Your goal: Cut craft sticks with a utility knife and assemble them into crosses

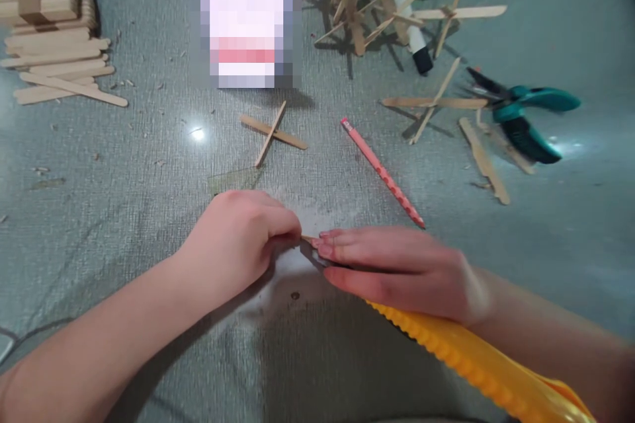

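My left hand is curled into a pinch near the table's front middle, its fingertips meeting those of my right hand. A small piece shows between them, too hidden to name. My right hand grips a yellow ribbed-handled tool, whose dark tip pokes out at the fingertips. A red pencil lies just beyond my right hand. Two wooden sticks joined in a cross lie farther back at centre.
Stacked wooden sticks sit at the far left. A heap of crossed sticks, a glue tube and more stick crosses lie at the back right. Teal pliers rest at right. A blurred white container stands behind.
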### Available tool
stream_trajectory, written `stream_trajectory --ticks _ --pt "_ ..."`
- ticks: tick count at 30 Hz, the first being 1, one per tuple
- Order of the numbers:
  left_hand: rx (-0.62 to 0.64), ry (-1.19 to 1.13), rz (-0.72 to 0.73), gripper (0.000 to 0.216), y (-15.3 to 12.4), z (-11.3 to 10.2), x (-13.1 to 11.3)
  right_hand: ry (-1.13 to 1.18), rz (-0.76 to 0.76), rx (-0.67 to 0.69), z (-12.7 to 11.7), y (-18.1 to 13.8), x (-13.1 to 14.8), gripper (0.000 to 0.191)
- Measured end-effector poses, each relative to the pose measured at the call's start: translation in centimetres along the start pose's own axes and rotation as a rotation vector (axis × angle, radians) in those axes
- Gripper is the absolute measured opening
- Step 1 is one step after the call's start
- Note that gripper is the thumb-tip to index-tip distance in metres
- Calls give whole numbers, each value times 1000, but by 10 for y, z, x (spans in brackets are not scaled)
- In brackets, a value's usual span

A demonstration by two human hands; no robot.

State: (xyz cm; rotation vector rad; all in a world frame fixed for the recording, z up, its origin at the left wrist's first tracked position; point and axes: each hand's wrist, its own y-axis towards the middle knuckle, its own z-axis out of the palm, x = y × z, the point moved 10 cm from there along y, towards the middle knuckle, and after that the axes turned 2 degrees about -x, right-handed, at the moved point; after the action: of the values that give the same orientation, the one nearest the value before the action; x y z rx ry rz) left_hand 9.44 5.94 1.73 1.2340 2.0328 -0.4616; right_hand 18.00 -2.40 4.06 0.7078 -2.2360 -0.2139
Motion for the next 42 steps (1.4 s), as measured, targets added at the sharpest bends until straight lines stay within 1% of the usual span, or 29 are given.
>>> stream_trajectory --ticks 4,8,13,15,17,20,22,23,24,25,27,28,30,32,34,36,38,40,42 --pt "5 -1 -9 29 0 0 0 -25 -34 -11 0 1 5 13" --pt "6 -8 -9 28 0 0 -1 -28 -34 -19 0 2 6 17" --pt "-7 7 -10 24 0 -1 0 -28 -47 -33 6 1 4 16" --pt "-4 25 11 22 -1 0 -1 -40 -100 -58 4 2 7 16" --pt "-2 40 52 19 -2 1 -4 -90 -189 -84 0 2 14 14" --pt "-15 52 140 14 -6 1 -13 -206 -336 -58 2 -6 32 8" --pt "-50 66 205 14 -12 -2 -21 -241 -366 -27 7 -15 46 9" --pt "-73 76 241 14 -15 -4 -26 -240 -313 -70 5 -18 49 11" --pt "-93 90 275 13 -18 -6 -30 -250 -168 -129 1 -20 44 12" --pt "-113 104 302 13 -21 -8 -34 -262 -62 -153 1 -23 42 12" --pt "-154 128 337 11 -24 -12 -41 -358 122 -160 5 -29 39 14" --pt "-164 133 353 12 -25 -14 -43 -387 153 -174 6 -32 42 17" --pt "-160 130 405 17 -25 -15 -51 -420 181 -211 7 -38 48 22" --pt "-133 117 479 21 -27 -15 -60 -434 168 -198 13 -44 53 26" --pt "-133 88 528 19 -30 -16 -69 -448 148 -177 18 -52 57 32" --pt "-141 49 516 15 -33 -18 -73 -433 137 -157 21 -60 63 34" --pt "-147 37 469 15 -37 -18 -75 -392 149 -163 20 -66 68 31" --pt "-167 78 439 14 -41 -18 -78 -358 167 -179 16 -67 69 29" --pt "-165 138 443 11 -44 -17 -82 -356 130 -183 11 -62 66 27"
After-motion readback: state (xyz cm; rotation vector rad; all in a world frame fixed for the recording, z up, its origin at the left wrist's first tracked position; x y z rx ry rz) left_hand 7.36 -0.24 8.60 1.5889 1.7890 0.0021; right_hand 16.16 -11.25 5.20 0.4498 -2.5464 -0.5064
